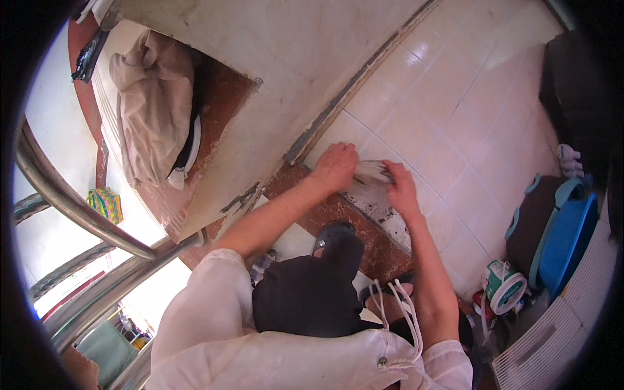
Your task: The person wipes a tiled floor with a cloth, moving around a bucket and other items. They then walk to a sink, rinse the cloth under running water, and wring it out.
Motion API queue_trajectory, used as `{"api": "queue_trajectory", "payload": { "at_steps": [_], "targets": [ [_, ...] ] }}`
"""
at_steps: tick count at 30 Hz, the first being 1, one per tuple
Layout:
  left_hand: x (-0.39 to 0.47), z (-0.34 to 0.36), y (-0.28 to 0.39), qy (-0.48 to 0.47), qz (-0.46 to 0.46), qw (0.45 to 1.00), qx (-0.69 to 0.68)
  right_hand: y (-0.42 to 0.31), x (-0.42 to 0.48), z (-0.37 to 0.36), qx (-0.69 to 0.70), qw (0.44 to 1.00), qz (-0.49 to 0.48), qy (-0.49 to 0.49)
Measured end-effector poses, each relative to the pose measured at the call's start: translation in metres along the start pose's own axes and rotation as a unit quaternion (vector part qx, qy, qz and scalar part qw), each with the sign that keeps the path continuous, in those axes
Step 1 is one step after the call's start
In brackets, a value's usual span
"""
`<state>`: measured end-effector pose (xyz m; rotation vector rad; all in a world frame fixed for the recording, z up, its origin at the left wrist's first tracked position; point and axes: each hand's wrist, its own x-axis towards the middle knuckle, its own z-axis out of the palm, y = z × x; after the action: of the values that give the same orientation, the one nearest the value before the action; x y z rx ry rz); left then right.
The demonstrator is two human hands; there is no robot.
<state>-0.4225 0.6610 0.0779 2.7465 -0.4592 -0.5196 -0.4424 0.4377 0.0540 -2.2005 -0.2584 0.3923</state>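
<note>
Between my two hands is a pale, crumpled, partly see-through thing, seemingly a plastic bag, blurred by motion. My left hand grips its left side with curled fingers. On the other side, my right hand pinches its edge between thumb and fingers. Just below the bag, dark crumbs are scattered on the pale floor tiles beside a reddish-brown marble strip. What the bag holds cannot be made out.
A worn wall end rises close to my left hand. Beige cloth lies on a ledge beyond it. Metal railings stand at left. At right are a blue basin, a brown-and-teal container and a green-and-white tub.
</note>
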Motion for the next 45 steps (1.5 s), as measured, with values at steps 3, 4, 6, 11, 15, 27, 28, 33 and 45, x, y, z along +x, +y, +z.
{"api": "queue_trajectory", "payload": {
  "at_steps": [3, 4, 6, 11, 15, 27, 28, 33, 45],
  "targets": [
    [-0.009, 0.030, -0.048, -0.046, 0.014, 0.988, 0.149, -0.024, 0.015, 0.041, -0.075, 0.993, -0.067, -0.069],
    [-0.011, 0.040, -0.058, -0.079, 0.014, 0.976, 0.201, -0.035, 0.015, 0.059, -0.117, 0.986, -0.056, -0.103],
    [-0.016, 0.053, -0.055, -0.137, -0.055, 0.972, 0.184, -0.038, 0.011, 0.073, -0.168, 0.974, -0.041, -0.146],
    [-0.002, 0.034, -0.041, -0.224, -0.108, 0.967, 0.061, -0.009, -0.009, 0.064, -0.192, 0.966, -0.026, -0.169],
    [-0.008, 0.072, -0.023, -0.215, -0.070, 0.974, 0.001, -0.006, -0.023, 0.025, -0.167, 0.963, 0.031, -0.211],
    [-0.011, 0.001, -0.001, -0.080, -0.017, 0.997, 0.012, -0.032, 0.016, -0.019, -0.082, 0.989, 0.032, -0.118],
    [-0.010, 0.006, -0.016, -0.096, -0.023, 0.990, 0.101, -0.040, 0.020, 0.000, -0.113, 0.987, 0.006, -0.115],
    [-0.019, 0.090, -0.069, -0.142, -0.106, 0.966, 0.189, -0.043, 0.020, 0.083, -0.232, 0.960, -0.013, -0.154],
    [-0.008, 0.095, 0.077, -0.166, -0.031, 0.943, -0.285, 0.062, -0.072, -0.035, -0.142, 0.968, 0.150, -0.143]
  ]
}}
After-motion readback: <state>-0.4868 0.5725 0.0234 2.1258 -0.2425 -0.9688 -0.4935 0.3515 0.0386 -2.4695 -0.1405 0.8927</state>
